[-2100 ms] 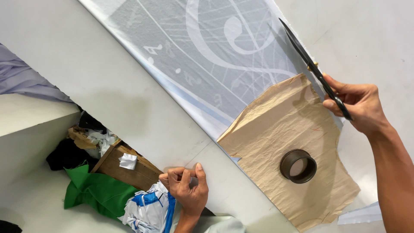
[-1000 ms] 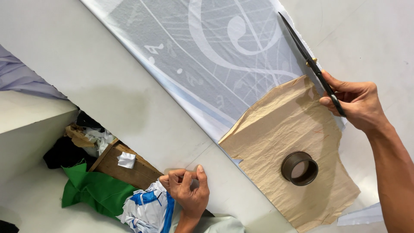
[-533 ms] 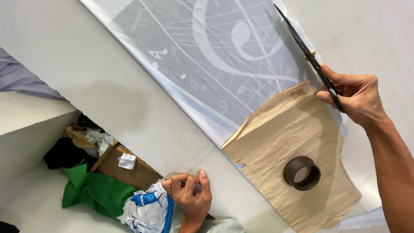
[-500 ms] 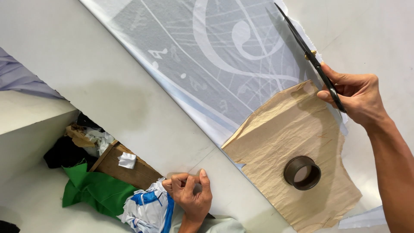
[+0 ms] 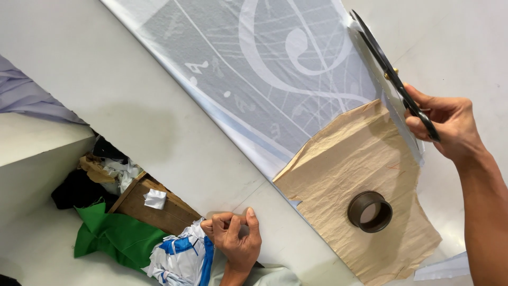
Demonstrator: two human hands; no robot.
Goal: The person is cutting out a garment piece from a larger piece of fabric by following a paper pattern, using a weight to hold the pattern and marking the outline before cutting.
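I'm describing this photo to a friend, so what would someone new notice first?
Probably the grey-white fabric printed with music notes and a large clef, spread across the white table. At its right edge the right hand holds black scissors beside a tan paper pattern, weighted by a dark ring. The left hand rests curled on the table's near edge.

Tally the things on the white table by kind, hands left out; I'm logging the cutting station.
Scissors, in the right hand: 1
Printed grey fabric: 1
Brown paper pattern: 1
Dark ring on the pattern: 1
Total: 4
The left hand rests curled on the table edge.
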